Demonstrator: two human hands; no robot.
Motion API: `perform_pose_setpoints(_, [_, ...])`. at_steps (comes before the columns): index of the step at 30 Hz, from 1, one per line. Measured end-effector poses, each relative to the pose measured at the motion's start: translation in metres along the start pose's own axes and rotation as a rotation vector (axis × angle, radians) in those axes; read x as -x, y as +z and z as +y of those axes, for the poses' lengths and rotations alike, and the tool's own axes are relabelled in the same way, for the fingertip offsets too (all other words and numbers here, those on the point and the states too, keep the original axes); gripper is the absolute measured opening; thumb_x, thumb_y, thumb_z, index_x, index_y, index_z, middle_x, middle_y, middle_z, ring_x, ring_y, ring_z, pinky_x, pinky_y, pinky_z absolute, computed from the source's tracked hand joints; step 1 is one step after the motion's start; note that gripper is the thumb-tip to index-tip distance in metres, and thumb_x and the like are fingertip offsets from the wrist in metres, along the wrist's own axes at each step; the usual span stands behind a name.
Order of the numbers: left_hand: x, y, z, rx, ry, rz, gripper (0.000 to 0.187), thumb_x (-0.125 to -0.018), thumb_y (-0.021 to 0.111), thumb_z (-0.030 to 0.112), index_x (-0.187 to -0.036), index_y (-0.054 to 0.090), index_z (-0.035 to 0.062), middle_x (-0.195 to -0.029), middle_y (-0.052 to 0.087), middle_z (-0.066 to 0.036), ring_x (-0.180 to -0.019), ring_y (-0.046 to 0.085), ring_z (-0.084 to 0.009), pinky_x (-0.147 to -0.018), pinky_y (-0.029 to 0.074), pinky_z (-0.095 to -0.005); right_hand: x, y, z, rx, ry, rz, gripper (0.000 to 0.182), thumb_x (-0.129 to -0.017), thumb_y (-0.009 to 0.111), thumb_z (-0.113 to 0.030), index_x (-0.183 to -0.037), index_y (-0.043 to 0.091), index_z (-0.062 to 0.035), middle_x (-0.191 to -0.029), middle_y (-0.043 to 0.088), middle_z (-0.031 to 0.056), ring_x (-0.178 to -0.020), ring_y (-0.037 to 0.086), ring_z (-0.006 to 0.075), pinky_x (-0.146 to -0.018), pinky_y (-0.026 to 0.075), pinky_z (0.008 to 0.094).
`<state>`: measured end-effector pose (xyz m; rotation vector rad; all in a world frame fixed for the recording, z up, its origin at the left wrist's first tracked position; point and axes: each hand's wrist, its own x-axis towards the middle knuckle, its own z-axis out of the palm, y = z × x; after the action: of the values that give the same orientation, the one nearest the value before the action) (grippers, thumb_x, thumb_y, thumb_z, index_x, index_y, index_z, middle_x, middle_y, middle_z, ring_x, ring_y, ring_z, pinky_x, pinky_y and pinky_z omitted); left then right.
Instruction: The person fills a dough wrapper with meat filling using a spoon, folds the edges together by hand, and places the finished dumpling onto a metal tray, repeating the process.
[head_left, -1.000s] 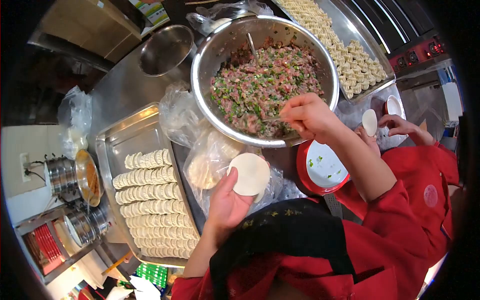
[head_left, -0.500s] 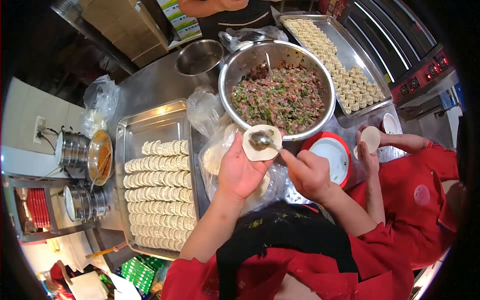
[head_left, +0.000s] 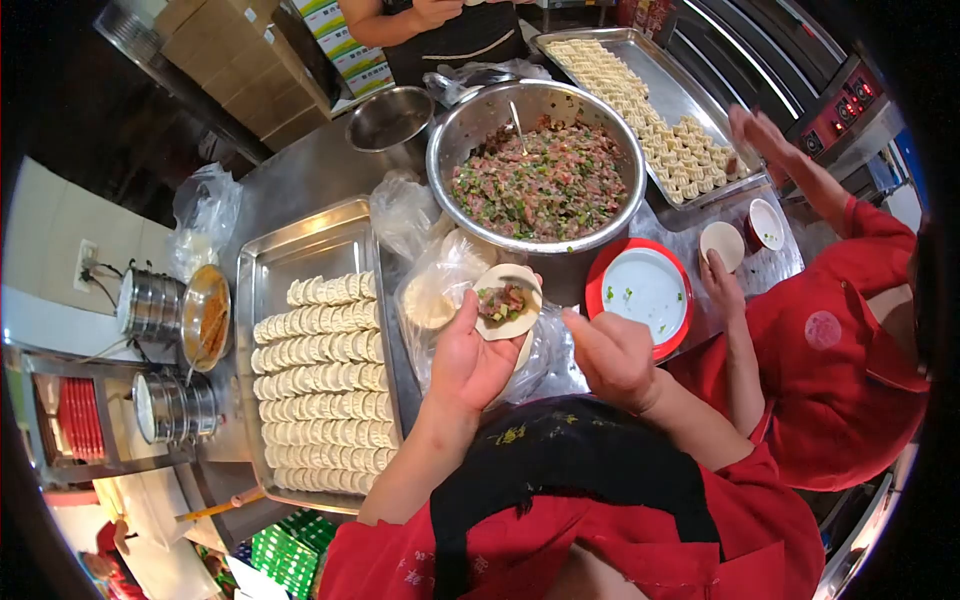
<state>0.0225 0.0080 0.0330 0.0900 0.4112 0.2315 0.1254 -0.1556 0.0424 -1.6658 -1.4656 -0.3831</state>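
Note:
In the head view my left hand (head_left: 470, 365) holds a round dumpling wrapper (head_left: 525, 318), thumb at its edge, with a lump of meat filling (head_left: 503, 304) in its middle. To the right, my right hand (head_left: 615, 360) is closed in the same grip it had on a spoon in the earlier frame; the spoon itself is hidden now. Beyond both hands stands a large steel bowl (head_left: 436, 185) of minced meat with chopped greens, a spoon handle (head_left: 517, 125) sticking up from it. A red-rimmed white basin (head_left: 640, 288) with green bits lies beyond my right hand.
To the left is a steel tray (head_left: 300, 260) with rows of pleated dumplings (head_left: 325, 382). Another dumpling tray (head_left: 700, 95) lies at back right. Plastic bags (head_left: 405, 212) and an empty steel bowl (head_left: 390, 120) are nearby. A red-sleeved co-worker (head_left: 815, 340) holds a wrapper at right; another person (head_left: 440, 45) stands opposite.
Filling now sits on the wrapper, and my right hand has drawn back from it to the right. The co-worker's far hand has swung out toward the back tray.

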Motion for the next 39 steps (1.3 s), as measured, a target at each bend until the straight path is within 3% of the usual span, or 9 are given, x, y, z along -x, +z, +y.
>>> perform_pose_setpoints(2, [0.001,0.001,-0.004,0.014,-0.031,-0.058,0.049,-0.103,0.026,0.032,-0.133,0.038,-0.0043,-0.135,0.045,-0.022,-0.127,0.043,-0.0334,-0.109,0.035,-0.0432,0.012,0.003,-0.004,0.116,-0.054,-0.104,0.038,-0.069,0.061,0.0,-0.107,0.061,0.0041,-0.058,0.042,0.0054,-0.047,0.048,0.0221,-0.039,0.036,0.0357])
perform_pose_setpoints(9, [0.005,0.0,-0.01,-0.095,-0.062,-0.042,0.051,-0.103,0.024,0.034,-0.132,0.039,-0.0046,-0.134,0.046,-0.022,-0.126,0.044,-0.0343,-0.108,0.036,-0.0439,0.008,-0.011,-0.009,0.105,0.009,-0.02,0.04,-0.066,0.061,0.0,-0.106,0.063,0.0014,-0.059,0.042,0.0055,-0.048,0.048,0.021,-0.039,0.037,0.0342])
perform_pose_setpoints(20, [-0.001,-0.012,-0.019,-0.085,-0.184,0.006,0.054,-0.102,0.024,0.038,-0.133,0.039,-0.0038,-0.133,0.047,-0.022,-0.125,0.045,-0.0338,-0.109,0.034,-0.0446,0.027,-0.019,-0.015,0.08,0.1,-0.158,0.036,-0.07,0.063,0.0,-0.106,0.063,-0.0009,-0.063,0.046,0.0067,-0.054,0.051,0.0222,-0.043,0.04,0.0354])
perform_pose_setpoints(23, [-0.001,-0.015,-0.025,-0.115,-0.144,0.07,0.052,-0.102,0.025,0.037,-0.132,0.04,-0.0031,-0.133,0.047,-0.021,-0.125,0.045,-0.0331,-0.108,0.035,-0.0441,0.019,-0.026,-0.023,-0.055,0.284,-0.086,0.029,-0.076,0.061,0.0,-0.105,0.063,0.0015,-0.067,0.052,0.0095,-0.059,0.055,0.0231,-0.051,0.044,0.0343])
perform_pose_setpoints(25, [-0.002,-0.019,-0.028,-0.155,-0.087,0.111,0.049,-0.102,0.028,0.036,-0.131,0.04,-0.002,-0.132,0.048,-0.019,-0.124,0.046,-0.0321,-0.108,0.036,-0.044,0.021,-0.028,-0.029,-0.322,0.65,-0.091,0.021,-0.083,0.057,-0.001,-0.103,0.063,0.0034,-0.074,0.058,0.0119,-0.066,0.059,0.0224,-0.06,0.047,0.0315])
perform_pose_setpoints(30, [-0.003,-0.021,-0.041,-0.193,-0.09,0.181,0.053,-0.102,0.028,0.037,-0.133,0.038,-0.0035,-0.134,0.046,-0.021,-0.126,0.044,-0.0329,-0.11,0.033,-0.0435,0.026,-0.027,-0.025,-0.492,1.078,-0.061,0.021,-0.088,0.053,-0.007,-0.1,0.065,0.0054,-0.082,0.066,0.0101,-0.074,0.059,0.0123,-0.066,0.047,0.028])
perform_pose_setpoints(34, [-0.005,-0.023,-0.045,-0.244,-0.106,0.166,0.052,-0.102,0.028,0.038,-0.133,0.039,-0.003,-0.133,0.047,-0.021,-0.125,0.045,-0.0329,-0.108,0.034,-0.0434,0.027,-0.033,-0.025,-0.721,1.26,-0.022,0.019,-0.089,0.055,-0.01,-0.099,0.067,0.0017,-0.073,0.061,0.0004,-0.066,0.052,0.0045,-0.058,0.042,0.0224])
perform_pose_setpoints(37, [-0.006,-0.03,-0.045,-0.298,-0.124,0.073,0.046,-0.102,0.03,0.035,-0.132,0.04,0.0013,-0.132,0.048,-0.015,-0.122,0.048,-0.0293,-0.106,0.037,-0.0449,0.036,-0.024,-0.021,-0.636,1.194,-0.042,0.018,-0.089,0.055,-0.009,-0.098,0.067,0.0001,-0.071,0.059,-0.0026,-0.062,0.048,0.0023,-0.054,0.04,0.0199])
perform_pose_setpoints(39, [-0.006,-0.03,-0.045,-0.287,-0.137,0.064,0.047,-0.102,0.029,0.035,-0.133,0.039,0.0015,-0.133,0.047,-0.015,-0.123,0.047,-0.0296,-0.107,0.036,-0.0451,0.038,-0.036,-0.019,-0.642,1.318,-0.042,0.018,-0.089,0.056,-0.009,-0.099,0.067,0.0012,-0.075,0.062,-0.0004,-0.066,0.052,0.0049,-0.058,0.043,0.022])
